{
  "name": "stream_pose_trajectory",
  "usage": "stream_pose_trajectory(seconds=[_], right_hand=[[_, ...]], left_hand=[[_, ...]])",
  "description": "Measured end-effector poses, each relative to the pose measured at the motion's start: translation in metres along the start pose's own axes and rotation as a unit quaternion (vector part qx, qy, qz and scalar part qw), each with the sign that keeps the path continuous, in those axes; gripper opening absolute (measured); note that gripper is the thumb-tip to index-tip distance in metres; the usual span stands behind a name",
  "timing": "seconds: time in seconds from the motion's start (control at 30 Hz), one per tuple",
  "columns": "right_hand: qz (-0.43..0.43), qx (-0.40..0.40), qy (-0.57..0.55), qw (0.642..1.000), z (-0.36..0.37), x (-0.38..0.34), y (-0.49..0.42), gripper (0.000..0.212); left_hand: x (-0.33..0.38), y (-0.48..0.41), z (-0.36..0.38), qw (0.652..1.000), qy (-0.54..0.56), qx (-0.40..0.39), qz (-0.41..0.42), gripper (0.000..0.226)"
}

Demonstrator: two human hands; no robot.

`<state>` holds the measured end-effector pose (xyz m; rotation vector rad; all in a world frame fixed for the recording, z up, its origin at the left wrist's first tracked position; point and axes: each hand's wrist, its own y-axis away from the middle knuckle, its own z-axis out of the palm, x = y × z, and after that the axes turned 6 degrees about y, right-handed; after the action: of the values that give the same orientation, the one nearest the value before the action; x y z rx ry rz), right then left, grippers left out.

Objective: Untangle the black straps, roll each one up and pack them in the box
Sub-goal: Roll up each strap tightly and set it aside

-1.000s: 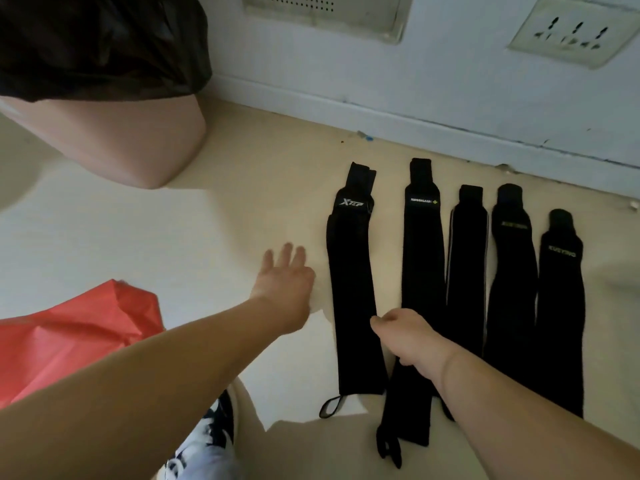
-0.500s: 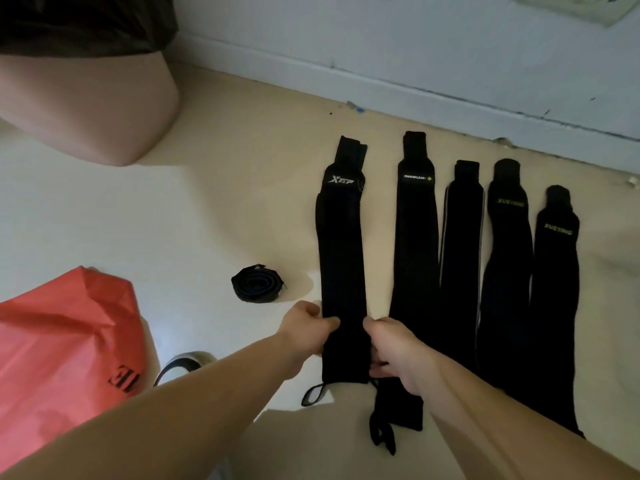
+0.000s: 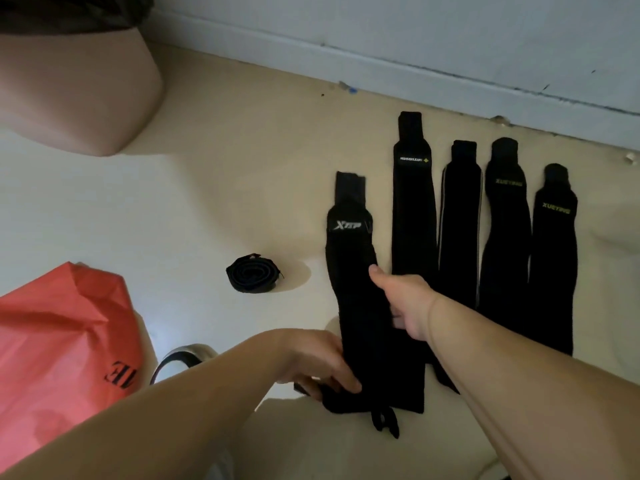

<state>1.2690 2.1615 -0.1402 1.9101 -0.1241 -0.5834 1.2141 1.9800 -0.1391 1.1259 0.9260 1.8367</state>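
Near edge: your left hand (image 3: 318, 365) holds the near end of the XTEP strap (image 3: 353, 271), fingers (image 3: 346, 382) curled round the fabric. A thin loop hangs off that end.

Your right hand (image 3: 405, 306) grips the same strap further up, on its right edge. The thumb lies on top and the other fingers are tucked under.

The strap lies at a slant on the floor (image 3: 207, 202). Its near end overlaps the white-labelled strap (image 3: 412, 209) beside it.

Left of your arms: red bag (image 3: 62, 341) with black lettering.

Mid-floor, left of the XTEP strap and apart from it: rolled strap (image 3: 252, 273), coiled.

Further right, flat and side by side: pale-edged strap (image 3: 460, 220), then first green-lettered strap (image 3: 505, 220) and second green-lettered strap (image 3: 554, 254).

Far left: pink bin (image 3: 79, 91) with a dark liner. The skirting board (image 3: 415, 74) runs behind the row.
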Motion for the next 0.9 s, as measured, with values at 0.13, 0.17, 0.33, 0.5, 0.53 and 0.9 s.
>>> stream_pose_trajectory(seconds=[0.13, 0.17, 0.33, 0.5, 0.53, 0.9], right_hand=[[0.044, -0.098, 0.087, 0.990, -0.001, 0.014, 0.007, 0.019], [0.055, -0.114, 0.103, 0.987, -0.002, 0.017, 0.009, 0.015], [0.065, -0.165, 0.242, 0.954, -0.005, 0.016, 0.009, 0.053], [0.082, -0.166, 0.166, 0.968, -0.005, 0.006, 0.020, 0.060], [0.083, -0.144, 0.102, 0.981, -0.007, 0.004, 0.019, 0.058], [0.004, -0.122, -0.115, 0.986, -0.016, -0.048, 0.052, 0.051]], left_hand=[[-0.011, -0.013, -0.012, 0.971, 0.079, 0.223, 0.028, 0.031], [-0.010, -0.015, -0.017, 0.954, 0.128, 0.265, 0.053, 0.032], [0.005, -0.015, -0.022, 0.887, 0.364, 0.259, 0.119, 0.030], [0.007, -0.018, -0.014, 0.879, 0.384, 0.251, 0.131, 0.038], [0.009, -0.016, -0.013, 0.880, 0.384, 0.244, 0.139, 0.033], [0.060, 0.045, 0.021, 0.906, 0.306, 0.198, 0.216, 0.027]])
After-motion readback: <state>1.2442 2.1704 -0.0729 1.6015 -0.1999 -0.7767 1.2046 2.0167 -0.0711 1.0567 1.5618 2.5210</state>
